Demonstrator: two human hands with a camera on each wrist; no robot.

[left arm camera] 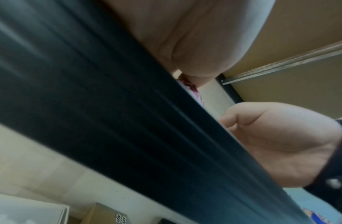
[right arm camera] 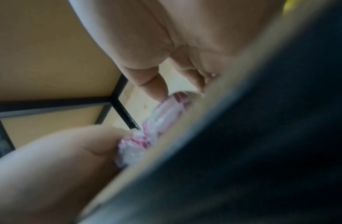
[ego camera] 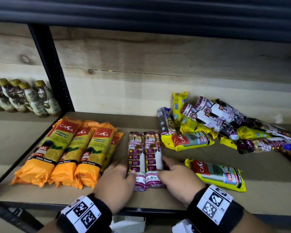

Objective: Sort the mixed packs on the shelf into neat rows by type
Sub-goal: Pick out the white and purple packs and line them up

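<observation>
Two purple "Draw String Bag" packs lie side by side mid-shelf, the left pack (ego camera: 136,158) and the right pack (ego camera: 152,157). My left hand (ego camera: 124,167) grips the left pack from its left side, thumb over the top. On the other side my right hand (ego camera: 161,166) pinches the right pack, thumb on top and forefinger along its right edge. Several orange lemon-scented packs (ego camera: 64,152) form a row to the left. In the right wrist view my fingers (right arm camera: 157,86) touch the pink-white pack (right arm camera: 166,109). The left wrist view is mostly filled by the black shelf edge (left arm camera: 109,106).
A mixed pile of purple, yellow and blue packs (ego camera: 225,118) fills the back right. Two yellow 25L packs (ego camera: 188,140) (ego camera: 220,175) lie loose nearer the front. A black upright (ego camera: 52,69) separates a bay of bottles (ego camera: 29,98). The shelf board (ego camera: 158,200) ends at a dark front rail.
</observation>
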